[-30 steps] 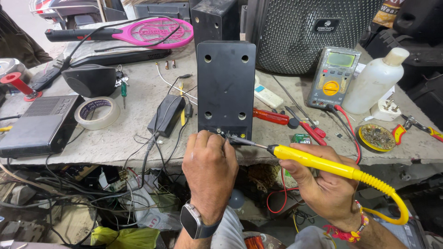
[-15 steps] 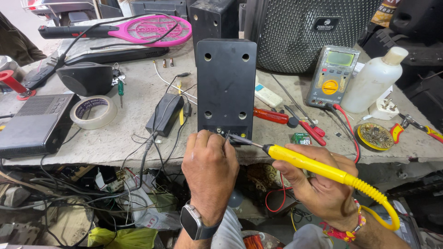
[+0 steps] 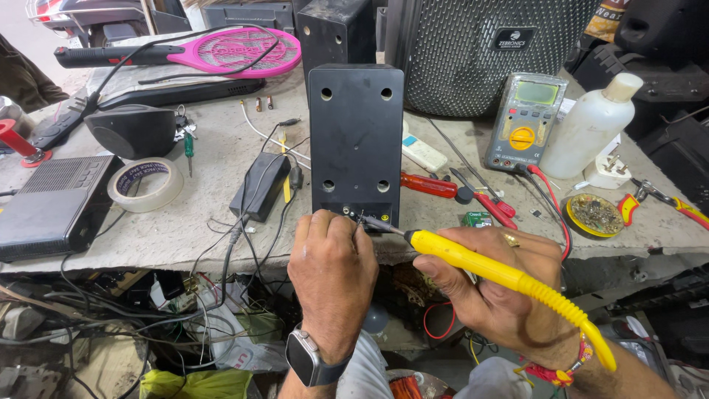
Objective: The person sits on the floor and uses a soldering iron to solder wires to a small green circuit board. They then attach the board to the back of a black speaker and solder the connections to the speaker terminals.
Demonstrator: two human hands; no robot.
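A single head-worn camera looks steeply down and forward, close over the workbench [image 3: 185, 229] edge.

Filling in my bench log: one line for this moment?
left hand: at black speaker box lower edge | right hand: holds yellow soldering iron, tip there

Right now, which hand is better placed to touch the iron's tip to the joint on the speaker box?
Right hand: it grips the yellow soldering iron, tip at the black speaker box base. Left hand pinches there.
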